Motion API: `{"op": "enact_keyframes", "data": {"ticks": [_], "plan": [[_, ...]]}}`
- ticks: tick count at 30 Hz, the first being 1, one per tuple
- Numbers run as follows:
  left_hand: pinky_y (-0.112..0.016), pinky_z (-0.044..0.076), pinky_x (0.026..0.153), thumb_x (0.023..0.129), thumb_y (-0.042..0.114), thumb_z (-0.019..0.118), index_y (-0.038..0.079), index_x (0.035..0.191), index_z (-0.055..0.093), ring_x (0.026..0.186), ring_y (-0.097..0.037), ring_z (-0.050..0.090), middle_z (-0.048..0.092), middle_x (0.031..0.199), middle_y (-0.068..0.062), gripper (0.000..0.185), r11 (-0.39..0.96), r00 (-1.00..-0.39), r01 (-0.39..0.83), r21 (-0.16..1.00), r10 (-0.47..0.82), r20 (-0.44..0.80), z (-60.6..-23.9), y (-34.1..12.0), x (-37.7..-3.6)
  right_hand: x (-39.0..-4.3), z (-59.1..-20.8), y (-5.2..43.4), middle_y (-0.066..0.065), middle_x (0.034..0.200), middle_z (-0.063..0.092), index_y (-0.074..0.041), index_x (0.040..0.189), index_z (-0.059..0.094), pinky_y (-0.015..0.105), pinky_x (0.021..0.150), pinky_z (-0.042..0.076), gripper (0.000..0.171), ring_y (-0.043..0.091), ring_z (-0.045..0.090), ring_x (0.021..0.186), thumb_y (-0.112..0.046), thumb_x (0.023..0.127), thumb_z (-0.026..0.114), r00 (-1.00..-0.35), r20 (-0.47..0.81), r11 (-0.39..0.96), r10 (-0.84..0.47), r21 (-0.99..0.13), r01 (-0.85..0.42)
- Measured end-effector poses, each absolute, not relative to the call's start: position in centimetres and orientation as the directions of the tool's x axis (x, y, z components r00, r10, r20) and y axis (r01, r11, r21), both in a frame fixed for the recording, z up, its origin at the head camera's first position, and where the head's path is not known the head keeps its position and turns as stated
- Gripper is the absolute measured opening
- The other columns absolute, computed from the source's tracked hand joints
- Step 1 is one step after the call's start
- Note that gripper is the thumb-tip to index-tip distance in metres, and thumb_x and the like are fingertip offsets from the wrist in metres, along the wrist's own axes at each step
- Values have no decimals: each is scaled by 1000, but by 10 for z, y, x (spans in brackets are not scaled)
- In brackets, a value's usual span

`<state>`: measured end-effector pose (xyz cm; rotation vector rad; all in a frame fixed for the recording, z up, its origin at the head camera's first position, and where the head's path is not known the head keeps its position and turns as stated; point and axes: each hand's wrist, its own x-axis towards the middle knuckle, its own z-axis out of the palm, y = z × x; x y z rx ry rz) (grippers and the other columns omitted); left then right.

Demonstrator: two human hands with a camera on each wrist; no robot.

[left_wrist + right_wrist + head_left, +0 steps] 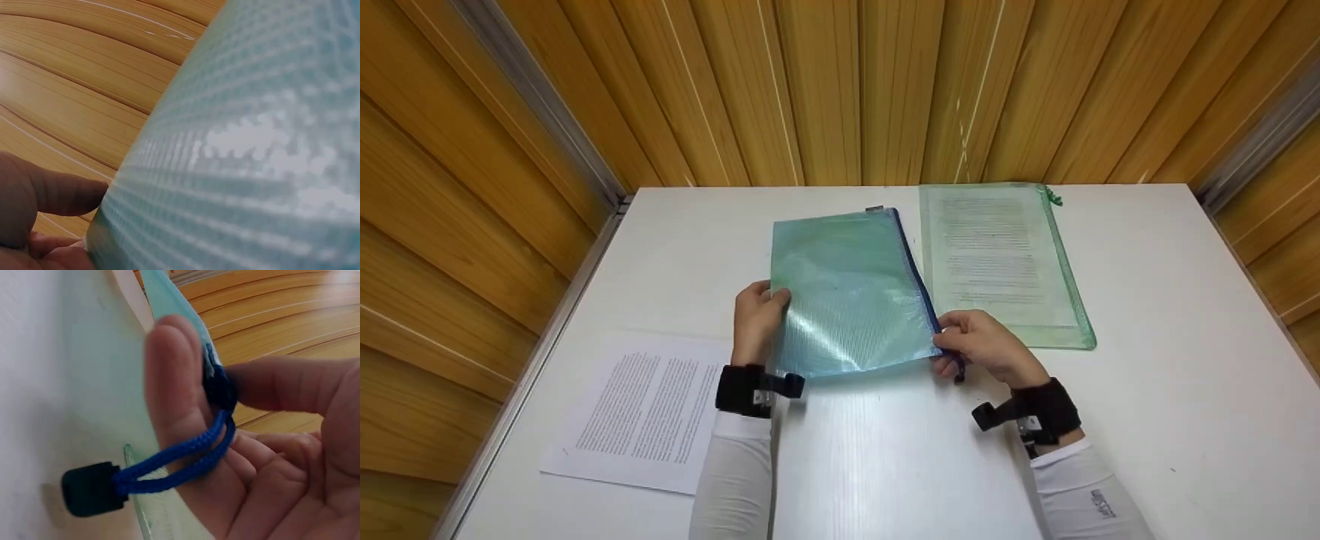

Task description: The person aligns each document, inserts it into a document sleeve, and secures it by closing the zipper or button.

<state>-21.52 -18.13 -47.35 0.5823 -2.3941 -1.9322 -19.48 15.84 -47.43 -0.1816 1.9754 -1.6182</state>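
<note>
A translucent blue-green zipper document pouch (847,292) with a dark blue zipper along its right side is held up between both hands. My left hand (757,319) pinches its left edge, thumb on the front face and fingers behind. At the lower right corner my right hand (982,345) pinches the zipper end between thumb and fingers. From that corner hangs a blue cord loop (174,458) with a dark pull tab (93,489), draped across the fingers in the right wrist view. The pouch's ribbed surface fills much of the left wrist view.
A green zipper pouch (1076,300) with a printed sheet inside lies at the back right of the white table (1170,405). Printed paper (637,412) lies at the front left, partly under the left forearm. Wood-patterned panels (825,90) stand behind the table.
</note>
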Motion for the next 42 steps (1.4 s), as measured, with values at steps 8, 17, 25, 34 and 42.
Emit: {"op": "enact_keyframes", "data": {"ticks": [8,17,25,34,42], "plan": [[-55,41,122,105,18,62,-3,165,33,150,-44,46,46,161,-31,69,299,-954,-269,916,-210,-212,-470,-186,-215,-197,-486,139,1,77,75,20,140,48,25,67,62,42,8,72,66,-1,105,58,-908,-319,121,-272,-947,296],[-59,28,130,105,26,64,8,170,28,164,-43,25,25,177,-20,76,356,-975,-216,909,-128,-181,-471,-187,-210,-197,-502,119,3,89,76,20,145,44,24,71,63,45,10,76,72,3,105,57,-938,-291,-14,-189,-954,299],[-67,22,130,103,26,68,11,168,33,166,-44,16,14,179,-20,76,361,-988,-123,924,-127,-82,-478,-189,-214,-197,-510,109,22,121,73,20,155,35,27,91,63,55,13,77,94,11,104,54,-925,-291,-140,-243,-934,330],[-68,24,129,104,27,66,10,167,35,166,-45,17,15,180,-19,73,352,-988,-130,927,-124,-91,-481,-189,-216,-197,-508,105,37,156,49,17,157,37,19,93,56,61,19,67,119,6,100,55,-924,-333,-55,-185,-936,349],[-64,26,129,105,24,64,6,166,37,164,-44,22,22,177,-20,69,362,-988,-127,924,-130,-85,-478,-187,-214,-191,-496,102,33,146,61,13,146,56,29,107,51,47,37,61,136,0,101,59,-968,-231,231,-97,-951,204]]}}
